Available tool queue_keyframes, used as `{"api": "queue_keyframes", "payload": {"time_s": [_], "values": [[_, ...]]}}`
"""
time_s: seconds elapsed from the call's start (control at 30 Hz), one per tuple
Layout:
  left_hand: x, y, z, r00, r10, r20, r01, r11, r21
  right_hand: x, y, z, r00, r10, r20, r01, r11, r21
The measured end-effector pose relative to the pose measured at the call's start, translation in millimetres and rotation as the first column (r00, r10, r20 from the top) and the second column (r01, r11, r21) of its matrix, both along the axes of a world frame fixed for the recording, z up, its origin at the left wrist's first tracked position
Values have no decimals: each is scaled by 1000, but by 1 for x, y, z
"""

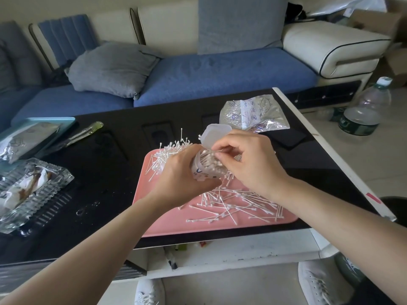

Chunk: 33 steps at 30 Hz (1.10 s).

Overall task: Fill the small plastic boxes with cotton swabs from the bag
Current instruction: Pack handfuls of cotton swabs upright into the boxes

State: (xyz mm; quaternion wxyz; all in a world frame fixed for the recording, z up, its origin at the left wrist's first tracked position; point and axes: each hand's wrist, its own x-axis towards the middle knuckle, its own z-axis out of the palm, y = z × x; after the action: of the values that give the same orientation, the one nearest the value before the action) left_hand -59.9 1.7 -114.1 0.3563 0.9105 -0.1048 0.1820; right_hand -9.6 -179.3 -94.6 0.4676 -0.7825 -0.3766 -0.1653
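The left hand (178,172) is gripping the small plastic box (203,170) over the pink tray (176,225), tilting its open mouth up and rightward (lid (214,134) hanging on the far side). The nearer right hand (248,159) is pinching the cotton swabs (209,158) standing in that mouth, along the box's axis.

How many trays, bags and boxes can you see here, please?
Trays: 2, the pink tray and the blue tray
Bags: 2, the right bag and the left bag on the blue tray
Boxes: 1, the box, gripped by the left hand, with the right hand at its swabs
Total: 5
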Motion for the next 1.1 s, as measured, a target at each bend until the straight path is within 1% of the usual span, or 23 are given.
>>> {"api": "queue_keyframes", "payload": {"time_s": [0.07,0.1,0.17,0.23,0.37,0.43,0.5,0.6,0.7,0.8,0.87,0.97,1.0,1.1], "values": [[-2,1,2,999,-10,-42,9,1000,-18,2,-4,4,999,43,-17,-44,999,-20],[-2,1,2,999,-14,-52,13,1000,-19,1,-5,6,998,66,-3,-66,996,-57],[-3,1,2,998,-24,-66,22,999,-35,0,-5,5,993,100,69,-89,984,-152],[-3,1,2,996,-37,-82,31,997,-74,-2,-2,1,985,127,121,-101,974,-203],[-4,1,5,994,-48,-95,35,990,-133,-4,-2,-1,977,115,179,-87,984,-157],[-3,3,6,994,-65,-83,54,990,-133,-4,-3,2,986,105,129,-86,986,-141],[-2,5,7,994,-73,-75,66,993,-103,-4,-3,4,988,121,94,-105,982,-159],[-2,5,9,993,-87,-80,78,991,-112,-4,-1,2,985,160,58,-140,956,-259],[-3,3,9,991,-117,-67,116,993,-24,-8,5,0,979,203,-23,-198,914,-355],[-1,3,7,993,-99,-64,103,993,62,-12,8,6,966,192,-171,-250,860,-445],[0,3,5,995,-84,-59,88,994,64,-14,8,12,943,170,-285,-293,828,-478],[-2,3,3,992,-81,-101,88,994,65,-12,8,19,889,124,-440,-355,794,-493],[-2,3,4,989,-84,-121,93,993,71,-11,9,20,882,114,-458,-363,785,-503],[-3,3,8,980,-91,-177,108,990,87,-9,8,24,890,113,-442,-366,755,-544]]}}
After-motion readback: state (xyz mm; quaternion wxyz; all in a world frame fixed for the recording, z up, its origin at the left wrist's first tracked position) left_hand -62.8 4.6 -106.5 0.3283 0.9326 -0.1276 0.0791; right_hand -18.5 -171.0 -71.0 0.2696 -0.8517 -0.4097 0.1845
